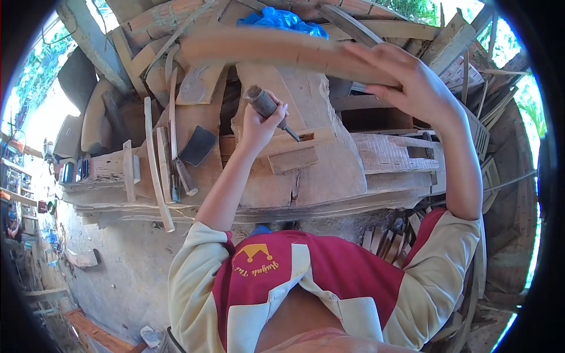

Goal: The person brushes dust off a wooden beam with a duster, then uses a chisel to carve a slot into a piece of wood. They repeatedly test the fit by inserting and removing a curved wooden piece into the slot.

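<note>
My left hand (263, 122) is wrapped round the handle of a chisel (263, 103). The chisel's blade slants down to a dark slot in a narrow wood piece (315, 136) on the workbench (329, 167). A short wood block (293, 160) lies just in front of that piece. Up at the right, my right hand (406, 76) grips one end of a long wooden bar (282, 53), blurred by motion, which reaches left above the chisel.
Left on the bench are a dark flat block (198, 146), thin wood strips (154, 159) and a wooden-handled tool (185, 177). A blue plastic bag (282, 21) lies at the back among boards. Slotted wood (391, 154) sits at the right, with scrap pieces (385, 244) below.
</note>
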`<state>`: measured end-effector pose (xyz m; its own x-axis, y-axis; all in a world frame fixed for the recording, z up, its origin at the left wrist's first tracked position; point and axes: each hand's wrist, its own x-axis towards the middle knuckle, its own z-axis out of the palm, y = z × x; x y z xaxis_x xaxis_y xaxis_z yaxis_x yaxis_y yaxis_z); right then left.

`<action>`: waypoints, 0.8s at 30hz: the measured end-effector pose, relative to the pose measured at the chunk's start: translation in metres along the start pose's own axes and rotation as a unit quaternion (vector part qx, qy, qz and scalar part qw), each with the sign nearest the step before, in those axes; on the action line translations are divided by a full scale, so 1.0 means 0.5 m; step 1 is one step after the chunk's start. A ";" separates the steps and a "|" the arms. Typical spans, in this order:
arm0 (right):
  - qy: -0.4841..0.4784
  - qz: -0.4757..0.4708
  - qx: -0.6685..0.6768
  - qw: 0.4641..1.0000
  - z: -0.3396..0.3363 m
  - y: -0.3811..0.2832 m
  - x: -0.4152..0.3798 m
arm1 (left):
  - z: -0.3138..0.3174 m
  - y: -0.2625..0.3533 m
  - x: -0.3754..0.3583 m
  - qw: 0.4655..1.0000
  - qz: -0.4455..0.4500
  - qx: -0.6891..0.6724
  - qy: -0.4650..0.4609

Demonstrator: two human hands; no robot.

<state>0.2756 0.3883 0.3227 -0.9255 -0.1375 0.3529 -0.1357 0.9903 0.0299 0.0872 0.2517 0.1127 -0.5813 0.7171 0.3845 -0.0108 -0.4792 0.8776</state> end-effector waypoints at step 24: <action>0.024 -0.085 -0.236 0.968 -0.025 -0.030 0.022 | 0.004 -0.003 0.015 0.998 0.012 0.062 0.007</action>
<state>0.2718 0.3721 0.3381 -0.8849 -0.3097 0.3478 -0.0977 0.8537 0.5115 0.0843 0.2586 0.1149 -0.5923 0.6983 0.4020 0.1029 -0.4293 0.8973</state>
